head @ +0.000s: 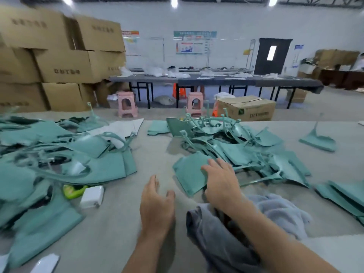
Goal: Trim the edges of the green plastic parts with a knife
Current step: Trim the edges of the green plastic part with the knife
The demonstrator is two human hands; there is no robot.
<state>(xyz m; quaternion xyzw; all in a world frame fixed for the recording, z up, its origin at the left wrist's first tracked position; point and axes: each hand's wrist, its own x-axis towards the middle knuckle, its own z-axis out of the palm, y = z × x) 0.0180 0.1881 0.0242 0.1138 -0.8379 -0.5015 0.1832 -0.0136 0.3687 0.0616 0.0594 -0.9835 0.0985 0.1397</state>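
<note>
Table (157, 152) carries heaps of green parts: one pile (236, 142) just beyond the right hand (220, 180), another left. That hand lies flat-fingered on a green plastic part (189, 174), probably to drag it nearer. Left hand (155, 201) hovers beside, relaxed, holding nothing. Knife: none visible, possibly under the grey cloth (226, 237).
</note>
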